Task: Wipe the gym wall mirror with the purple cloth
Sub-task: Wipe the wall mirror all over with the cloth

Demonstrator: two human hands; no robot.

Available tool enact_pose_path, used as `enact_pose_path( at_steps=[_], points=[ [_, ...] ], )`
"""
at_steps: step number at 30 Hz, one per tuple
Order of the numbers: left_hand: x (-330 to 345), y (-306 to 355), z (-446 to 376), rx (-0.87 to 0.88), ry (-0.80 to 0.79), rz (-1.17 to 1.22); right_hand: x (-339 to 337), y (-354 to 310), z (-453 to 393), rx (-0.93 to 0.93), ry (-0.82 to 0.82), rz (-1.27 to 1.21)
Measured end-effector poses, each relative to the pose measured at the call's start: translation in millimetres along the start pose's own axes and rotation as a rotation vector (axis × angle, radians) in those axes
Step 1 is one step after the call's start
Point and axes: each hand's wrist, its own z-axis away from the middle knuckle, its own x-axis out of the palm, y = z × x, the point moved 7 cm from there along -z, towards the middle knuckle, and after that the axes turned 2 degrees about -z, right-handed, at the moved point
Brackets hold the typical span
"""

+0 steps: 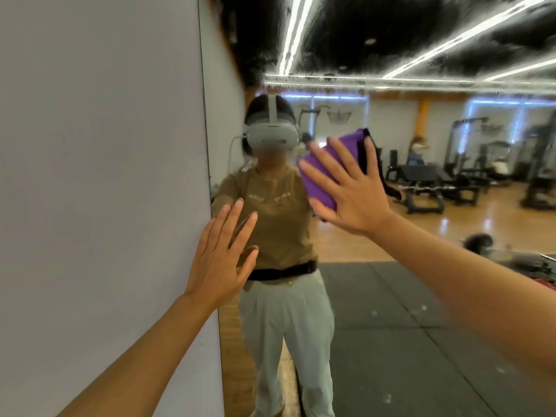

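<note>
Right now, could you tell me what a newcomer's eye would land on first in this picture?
First, the purple cloth, pressed flat to the mirror under the spread right hand at centre. Next, the left hand, fingers straight, resting by the mirror's left edge beside the plain white wall. Above, smeary streaks cloud the glass over the reflected ceiling lights.

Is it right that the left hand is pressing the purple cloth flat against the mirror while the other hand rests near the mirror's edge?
Not quite. In the head view the right hand, fingers spread, presses the purple cloth flat against the mirror. The left hand holds nothing and rests open near the mirror's left edge, beside the grey wall.
</note>
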Motion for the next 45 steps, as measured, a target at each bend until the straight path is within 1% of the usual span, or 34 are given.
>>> enact_pose_path(
  at_steps=[2,4,5,6,7,9,11,12,15,17,19,20,22,24,26,29,30,31,32,34,36,38,41,42,43,45],
  points=[
    [-1,-2,-1,0.014,-0.004,0.003,-4,10,-15,0.131,0.016,0.015],
    [-1,-5,-1,0.011,-0.005,-0.007,-3,2,-11,0.245,0.053,0.005],
    [-2,-7,-1,0.004,0.001,-0.012,0,-10,-3,0.280,0.061,-0.011],
    [-2,-8,-1,0.000,0.009,-0.015,4,-26,10,0.278,0.054,-0.031],
    [-2,-9,-1,0.001,0.013,-0.017,10,-47,27,0.232,0.029,-0.058],
    [-3,-11,-1,0.007,0.017,-0.020,24,-95,72,0.051,-0.057,-0.092],
    [-3,-15,0,0.008,0.010,-0.024,37,-134,121,-0.136,-0.149,-0.051],
    [-3,-17,0,0.010,0.002,-0.026,42,-144,140,-0.201,-0.176,-0.015],
    [-4,-22,2,0.018,-0.028,-0.030,47,-145,159,-0.353,-0.209,0.030],
    [-6,-26,3,0.018,-0.042,-0.032,46,-136,152,-0.484,-0.213,0.023],
    [-7,-31,3,-0.001,-0.048,-0.028,37,-119,124,-0.537,-0.188,-0.029],
    [-7,-34,3,-0.002,-0.052,-0.026,31,-107,101,-0.505,-0.162,-0.072],
    [-7,-37,3,0.020,-0.065,-0.023,17,-77,41,-0.379,-0.091,-0.107],
    [-5,-39,3,0.049,-0.072,-0.036,3,-46,-20,-0.222,-0.031,-0.045],
    [-5,-42,3,0.075,-0.071,-0.063,-5,-24,-62,-0.065,0.005,0.008],
    [-6,-46,1,0.100,-0.063,-0.090,-7,-25,-70,0.116,0.054,0.017],
    [-6,-47,1,0.103,-0.062,-0.089,-4,-36,-59,0.152,0.060,0.005],
    [-6,-48,2,0.102,-0.061,-0.082,1,-53,-43,0.147,0.053,-0.013],
    [-6,-49,3,0.101,-0.061,-0.074,9,-75,-23,0.095,0.031,-0.037],
    [-6,-49,3,0.110,-0.057,-0.069,24,-126,29,-0.095,-0.041,-0.059],
    [-6,-51,2,0.129,-0.055,-0.093,38,-160,79,-0.287,-0.130,-0.016],
    [-8,-54,1,0.146,-0.054,-0.124,47,-168,100,-0.421,-0.168,0.024],
    [-15,-59,0,0.157,-0.030,-0.180,44,-157,77,-0.604,-0.155,-0.028],
    [-16,-60,1,0.160,-0.024,-0.194,39,-149,58,-0.615,-0.136,-0.063],
    [-17,-60,1,0.163,-0.017,-0.196,33,-138,34,-0.573,-0.109,-0.094],
    [-17,-60,2,0.166,-0.002,-0.195,16,-109,-26,-0.370,-0.016,-0.117]
  ],
)
